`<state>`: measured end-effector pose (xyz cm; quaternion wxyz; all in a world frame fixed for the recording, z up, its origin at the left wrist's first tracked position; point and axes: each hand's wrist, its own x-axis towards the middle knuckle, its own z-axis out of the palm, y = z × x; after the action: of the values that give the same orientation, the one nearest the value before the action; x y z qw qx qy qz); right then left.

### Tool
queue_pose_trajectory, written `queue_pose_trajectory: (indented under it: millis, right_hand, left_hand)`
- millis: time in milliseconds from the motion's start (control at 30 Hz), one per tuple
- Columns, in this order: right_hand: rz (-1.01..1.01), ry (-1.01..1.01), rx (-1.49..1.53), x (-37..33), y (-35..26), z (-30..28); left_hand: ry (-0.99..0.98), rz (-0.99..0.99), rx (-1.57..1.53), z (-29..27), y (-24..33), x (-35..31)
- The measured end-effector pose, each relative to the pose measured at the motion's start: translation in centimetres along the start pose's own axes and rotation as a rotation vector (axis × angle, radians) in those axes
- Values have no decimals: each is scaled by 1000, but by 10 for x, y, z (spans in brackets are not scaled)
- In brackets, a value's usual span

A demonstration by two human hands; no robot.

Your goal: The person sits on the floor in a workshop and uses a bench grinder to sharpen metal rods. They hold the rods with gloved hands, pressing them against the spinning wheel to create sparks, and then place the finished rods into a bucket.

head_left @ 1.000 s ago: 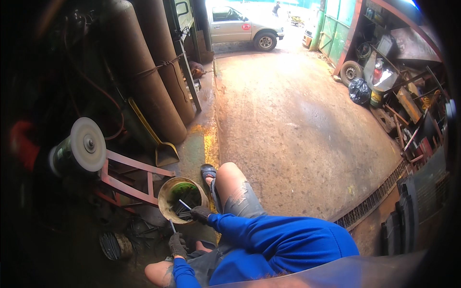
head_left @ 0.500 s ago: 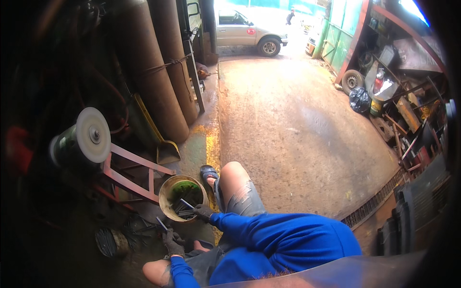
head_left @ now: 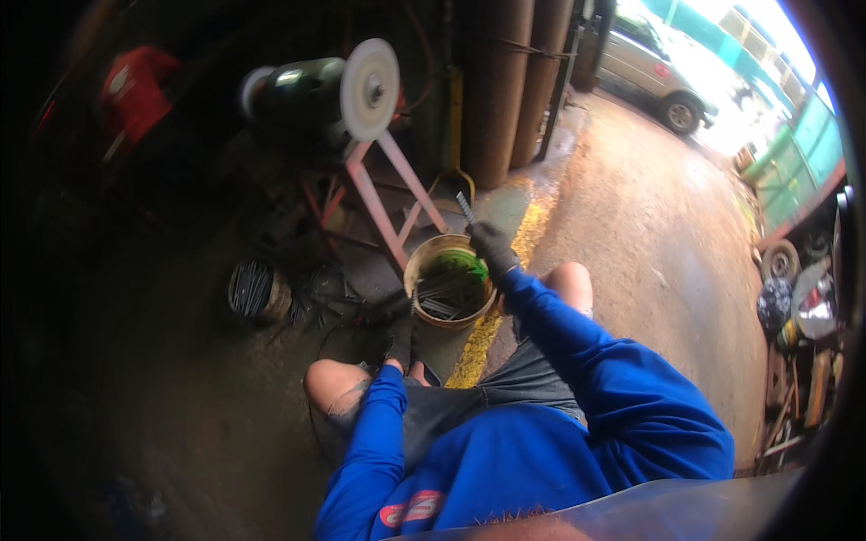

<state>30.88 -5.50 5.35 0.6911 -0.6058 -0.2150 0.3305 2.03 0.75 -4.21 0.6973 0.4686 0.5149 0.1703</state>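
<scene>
Largest first: worn concrete floor (head_left: 663,270) fills the right side, a tan pickup (head_left: 645,68) at the far end, tall brown cylinders (head_left: 496,99) upright at the back. Bench grinder (head_left: 372,90) with a pale wheel sits on a reddish metal stand (head_left: 372,203), left of centre. At the foot of the stand, a beige bucket (head_left: 437,246) holds a loose heap of dark metal rods (head_left: 442,298); a smaller container (head_left: 279,298), also packed with rods, lies in the dim area to the left. Person in blue sleeves, dark gloves. Right hand (head_left: 494,248) is beside the bucket's far right rim, fingers closed around the lower end of a short ribbed rod (head_left: 465,207), its free end pointing up and slightly left. Left hand (head_left: 401,343) is low, just in front of the bucket; a thin dark strip (head_left: 414,302) above it might be another rod, but it's too dark there to be certain, and whether those fingers grip or hang loose cannot be told. The ribbed rod is likely steel: stiff, fairly light, hard to break, maybe slick if oily. Best held near one end or mid-length, where the ridges should help.
</scene>
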Motion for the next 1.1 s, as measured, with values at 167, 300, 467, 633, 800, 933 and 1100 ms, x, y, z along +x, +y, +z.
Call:
queue_pose_trajectory:
  millis: [167,300,467,633,800,933,1100]
  right_hand:
    - [-242,-50,24,23,-85,30]
    - [-314,-72,62,30,-112,47]
    - [-330,-84,54,45,-114,53]
    - [-432,38,-183,68,-126,74]
    - [-660,269,-944,73,-176,98]
    - [-692,249,-1200,74,-211,110]
    - [-680,211,-1227,92,-203,116]
  left_hand:
    - [-53,-190,-71,2,18,-15]
    - [-61,-200,-58,1,30,-23]
    - [-58,-182,-47,4,27,-19]
    - [-58,-167,-32,2,29,-21]
    - [-25,-163,-10,3,32,-27]
    - [-20,-139,1,1,27,-23]
    - [-29,-130,10,0,29,-24]
